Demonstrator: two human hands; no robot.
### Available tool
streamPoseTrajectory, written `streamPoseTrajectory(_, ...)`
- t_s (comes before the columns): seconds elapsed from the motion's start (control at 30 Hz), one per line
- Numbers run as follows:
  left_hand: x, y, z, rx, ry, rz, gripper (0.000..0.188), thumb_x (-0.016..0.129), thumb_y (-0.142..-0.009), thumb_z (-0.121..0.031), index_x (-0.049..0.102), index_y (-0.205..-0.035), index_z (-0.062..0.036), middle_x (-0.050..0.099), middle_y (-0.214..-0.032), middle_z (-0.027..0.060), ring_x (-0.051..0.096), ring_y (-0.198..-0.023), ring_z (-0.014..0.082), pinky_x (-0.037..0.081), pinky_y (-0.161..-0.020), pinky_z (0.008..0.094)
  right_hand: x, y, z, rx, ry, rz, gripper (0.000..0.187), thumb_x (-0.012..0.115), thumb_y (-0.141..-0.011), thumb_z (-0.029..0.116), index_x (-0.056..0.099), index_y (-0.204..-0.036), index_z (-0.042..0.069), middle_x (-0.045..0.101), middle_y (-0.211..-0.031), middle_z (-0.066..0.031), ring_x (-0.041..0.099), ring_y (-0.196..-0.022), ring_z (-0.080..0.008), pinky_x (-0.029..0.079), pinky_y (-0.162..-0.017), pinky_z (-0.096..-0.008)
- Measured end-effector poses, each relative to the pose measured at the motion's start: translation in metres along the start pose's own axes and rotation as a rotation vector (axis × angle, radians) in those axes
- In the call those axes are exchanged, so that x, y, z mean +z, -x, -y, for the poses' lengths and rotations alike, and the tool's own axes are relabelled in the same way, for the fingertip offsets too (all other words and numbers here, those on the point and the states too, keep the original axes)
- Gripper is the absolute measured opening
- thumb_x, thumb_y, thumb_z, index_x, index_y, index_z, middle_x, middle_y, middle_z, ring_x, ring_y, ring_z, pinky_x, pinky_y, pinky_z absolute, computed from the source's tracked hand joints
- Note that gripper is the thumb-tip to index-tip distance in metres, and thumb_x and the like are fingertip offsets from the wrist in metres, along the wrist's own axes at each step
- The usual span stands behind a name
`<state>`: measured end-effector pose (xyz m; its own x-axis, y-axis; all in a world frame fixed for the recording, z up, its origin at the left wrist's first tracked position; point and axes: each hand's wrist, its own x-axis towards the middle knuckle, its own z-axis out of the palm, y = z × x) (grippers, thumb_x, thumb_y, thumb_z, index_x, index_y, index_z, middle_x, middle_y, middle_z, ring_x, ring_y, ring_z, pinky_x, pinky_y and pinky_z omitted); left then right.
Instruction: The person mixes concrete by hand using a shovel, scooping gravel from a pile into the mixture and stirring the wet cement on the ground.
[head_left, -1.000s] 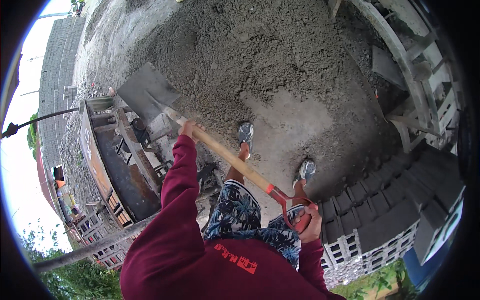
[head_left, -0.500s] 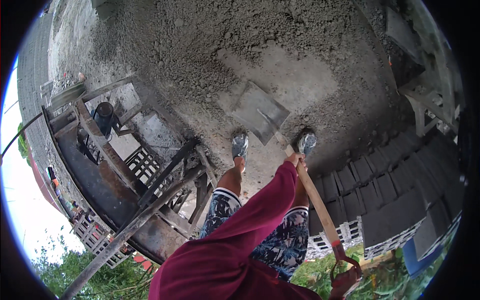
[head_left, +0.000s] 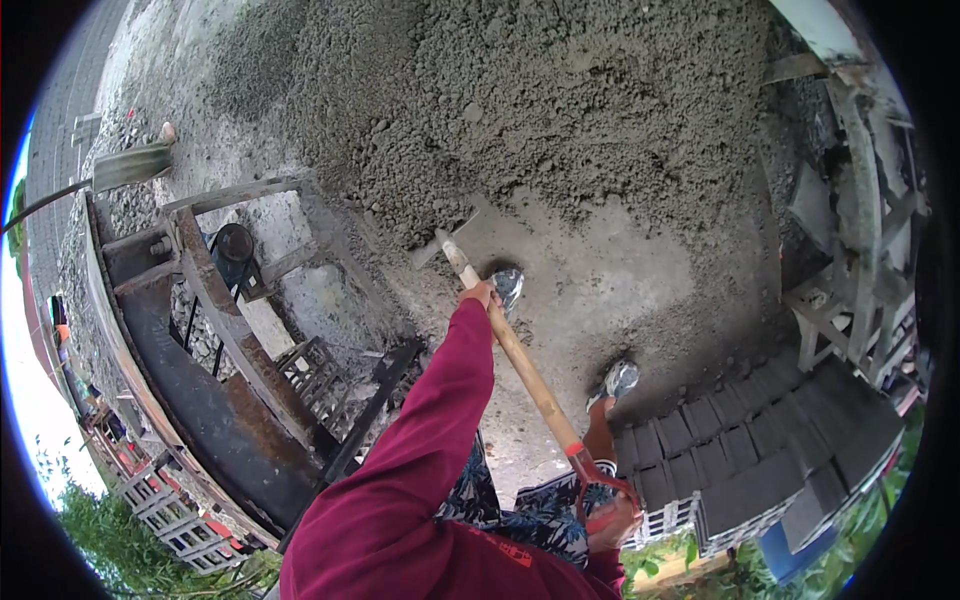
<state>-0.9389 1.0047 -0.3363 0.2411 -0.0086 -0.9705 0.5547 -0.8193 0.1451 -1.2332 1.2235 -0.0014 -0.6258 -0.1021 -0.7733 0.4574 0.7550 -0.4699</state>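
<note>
A shovel (head_left: pixel 530 370) with a wooden shaft and a red D-shaped grip slants across the middle of the view. Low on the shaft, near the blade, my left hand (head_left: pixel 480 293) is wrapped round the wood. My right hand (head_left: pixel 610 526) closes on the red grip at lower right, in front of my shorts. Seen nearly edge-on, the blade (head_left: pixel 440 240) meets the near edge of a broad heap of grey, crumbly mix (head_left: pixel 560 110). How much mix lies on the blade cannot be made out.
On the left stands a rusty metal frame machine (head_left: pixel 210 370) with a dark cylinder (head_left: pixel 234 243). Stacked dark grey blocks (head_left: pixel 740 440) fill the lower right, below a wooden stand (head_left: pixel 850 310). My shoes (head_left: pixel 621 378) are on the dusty concrete floor (head_left: pixel 590 270).
The shovel has swung left and its blade has turned from flat to nearly edge-on at the heap. Both hands moved left with it. My feet have shifted, and the view has turned.
</note>
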Motion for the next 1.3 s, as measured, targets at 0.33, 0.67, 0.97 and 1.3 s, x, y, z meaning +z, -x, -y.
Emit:
streamPoseTrajectory(0.33, -0.029, 0.111, -0.200, 0.538, -0.146, -0.218, 0.033, 0.062, -0.082, -0.011, 0.052, -0.098, 0.0163, 0.063, -0.079, 0.0198, 0.068, -0.063, 0.0335, 0.057, -0.055, 0.0416, 0.065, 0.004, 0.091, 0.491, -0.234, 0.411, 0.022, 0.061, -0.087, 0.030, 0.055, -0.079, 0.010, 0.046, -0.055, -0.0012, 0.050, -0.045, -0.0171, 0.045, -0.043, -0.0348)
streamPoseTrajectory(0.67, -0.001, 0.282, -0.280, 0.679, -0.208, -0.426, 0.035, 0.067, -0.075, -0.027, 0.055, -0.094, -0.0007, 0.060, -0.080, 0.0169, 0.064, -0.064, 0.0295, 0.055, -0.054, 0.0433, 0.070, -0.064, 0.275, 0.664, -0.592, 0.820, 0.017, 0.064, -0.084, 0.023, 0.057, -0.085, 0.008, 0.058, -0.069, -0.0083, 0.061, -0.062, -0.0214, 0.050, -0.050, -0.0366)
streamPoseTrajectory(0.97, 0.235, 0.282, -0.016, 0.207, 0.178, 0.133, 0.011, 0.058, -0.084, -0.018, 0.052, -0.081, -0.0099, 0.047, -0.065, 0.0040, 0.049, -0.050, 0.0204, 0.046, -0.047, 0.0400, -0.215, -0.121, 0.274, -0.125, 0.052, 0.088, 0.018, 0.069, -0.072, 0.011, 0.064, -0.089, 0.005, 0.063, -0.067, -0.0067, 0.061, -0.058, -0.0168, 0.047, -0.050, -0.0326)
streamPoseTrajectory(1.3, 0.489, 0.467, 0.171, -0.769, 0.116, 0.784, 0.014, 0.060, -0.074, -0.012, 0.047, -0.069, -0.0095, 0.046, -0.058, 0.0036, 0.048, -0.048, 0.0201, 0.044, -0.051, 0.0406, -0.246, -0.089, 0.367, -0.240, 0.196, -0.449, 0.018, 0.056, -0.078, 0.019, 0.067, -0.076, 0.005, 0.062, -0.078, -0.0058, 0.056, -0.065, -0.0205, 0.045, -0.061, -0.0374)
